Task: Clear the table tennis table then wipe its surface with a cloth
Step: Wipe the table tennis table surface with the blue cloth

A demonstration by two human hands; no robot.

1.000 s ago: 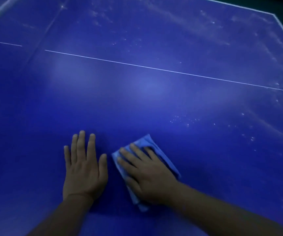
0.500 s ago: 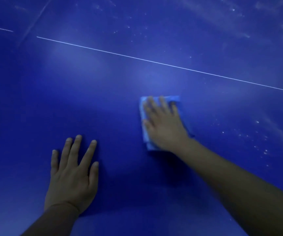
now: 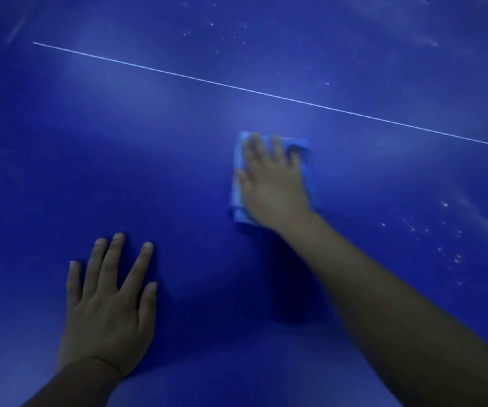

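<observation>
— Blue is seen almost everywhere: a blue table (image 3: pixel 119 160) crossed by a thin white line (image 3: pixel 266 94). What is being held?

— Nothing is gripped. A folded blue cloth (image 3: pixel 238 186) is pressed flat on the table under the right hand (image 3: pixel 273 186), fingers spread straight over it, just short of the white line. The left hand (image 3: pixel 110 306) is laid flat on the bare surface nearer the body, fingers splayed, well apart from the cloth.

— What is left undone?

— White specks (image 3: pixel 448 248) are seen at the right, and faint smears at the far top right, so the wiping is judged unfinished.

— What could go wrong?

— With only a flat palm on it, the cloth could bunch or be slid off during a fast stroke. The specks could also be missed if the strokes are not carried rightward.
</observation>
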